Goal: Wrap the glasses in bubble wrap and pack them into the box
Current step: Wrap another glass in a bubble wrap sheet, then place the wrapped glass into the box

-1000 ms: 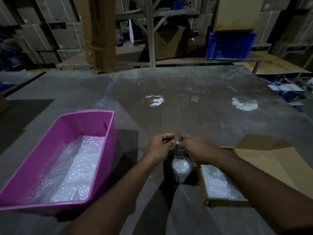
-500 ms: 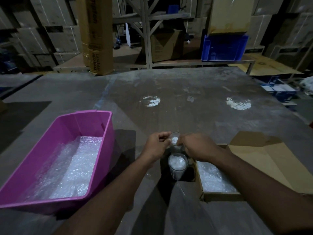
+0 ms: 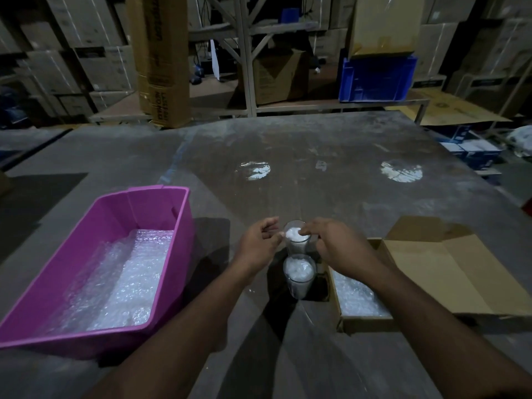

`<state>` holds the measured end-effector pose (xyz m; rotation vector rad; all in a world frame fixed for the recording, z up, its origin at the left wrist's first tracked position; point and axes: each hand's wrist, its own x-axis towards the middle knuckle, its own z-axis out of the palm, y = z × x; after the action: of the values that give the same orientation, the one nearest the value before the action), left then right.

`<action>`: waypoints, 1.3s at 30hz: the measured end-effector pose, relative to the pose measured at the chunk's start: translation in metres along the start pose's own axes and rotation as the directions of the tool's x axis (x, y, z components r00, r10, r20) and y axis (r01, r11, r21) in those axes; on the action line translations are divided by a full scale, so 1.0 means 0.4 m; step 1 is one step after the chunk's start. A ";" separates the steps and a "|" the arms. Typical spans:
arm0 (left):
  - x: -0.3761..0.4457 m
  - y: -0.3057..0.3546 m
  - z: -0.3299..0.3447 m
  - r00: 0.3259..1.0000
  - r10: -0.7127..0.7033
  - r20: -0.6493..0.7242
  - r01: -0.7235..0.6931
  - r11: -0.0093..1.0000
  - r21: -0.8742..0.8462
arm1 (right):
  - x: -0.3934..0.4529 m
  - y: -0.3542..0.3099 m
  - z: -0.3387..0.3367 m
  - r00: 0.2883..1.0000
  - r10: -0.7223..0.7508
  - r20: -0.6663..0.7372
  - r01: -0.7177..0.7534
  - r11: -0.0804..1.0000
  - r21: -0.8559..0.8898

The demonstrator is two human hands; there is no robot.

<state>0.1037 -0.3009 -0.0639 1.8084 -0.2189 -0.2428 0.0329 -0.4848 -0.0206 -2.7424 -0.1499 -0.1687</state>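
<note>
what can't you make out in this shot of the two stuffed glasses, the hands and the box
Head view only:
- Far clear glass stuffed with white wrap: its base, hidden behind the near stuffed glass.
- Left hand and right hand: fingertip contact at the far glass rim, too dim and small to tell.
- Brown cardboard box lined with bubble wrap: most of the inside, covered by the right forearm.
- Pink plastic tub: near corner, cut off by the left frame edge.

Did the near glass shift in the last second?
No. The near glass stands in the same spot beside the cardboard box, with the far glass right behind it. Only the camera drifted.
</note>
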 end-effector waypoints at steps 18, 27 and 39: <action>-0.188 -0.036 -0.041 0.997 0.064 0.030 -0.065 0.997 0.032 | -0.112 -0.019 0.103 0.957 -0.285 0.047 0.289 0.944 -0.158; -0.202 -0.090 -0.001 0.991 0.026 0.128 -0.055 0.974 0.222 | -0.164 -0.028 0.073 0.997 -0.072 -0.018 0.074 0.968 0.242; -0.203 -0.047 0.024 0.997 0.065 0.030 -0.067 0.994 0.084 | -0.237 -0.022 0.029 0.910 0.265 -0.317 -0.012 0.783 0.622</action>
<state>0.0232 -0.2828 -0.0803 1.8791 -0.3119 -0.2141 -0.0607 -0.4799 -0.0413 -2.0074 0.1036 -0.5240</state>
